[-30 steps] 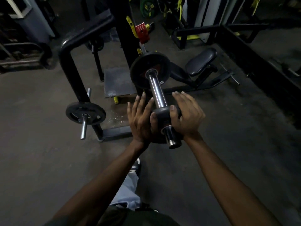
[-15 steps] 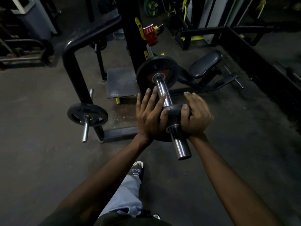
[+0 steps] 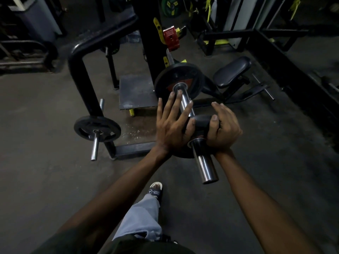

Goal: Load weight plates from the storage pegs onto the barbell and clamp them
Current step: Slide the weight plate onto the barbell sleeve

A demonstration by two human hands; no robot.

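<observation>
A chrome barbell sleeve (image 3: 206,166) points toward me in the middle of the view. A small black weight plate (image 3: 200,123) sits partway along it. My left hand (image 3: 173,125) presses flat against the plate's left side, fingers straight along the sleeve. My right hand (image 3: 222,129) grips the plate's right edge, thumb over its top rim. Farther up the sleeve a larger black plate (image 3: 178,78) with a red centre sits against the collar. The small plate's lower half is hidden behind my hands.
A storage peg (image 3: 95,146) at lower left carries another black plate (image 3: 97,128) on a black rack frame (image 3: 80,74). A padded black seat (image 3: 232,71) stands at the right, a grey step plate (image 3: 135,91) behind. My foot (image 3: 156,191) is on the grey floor below the sleeve.
The small plate has slid farther up the sleeve, away from its end, with both hands on it. More bare chrome shows at the near end.
</observation>
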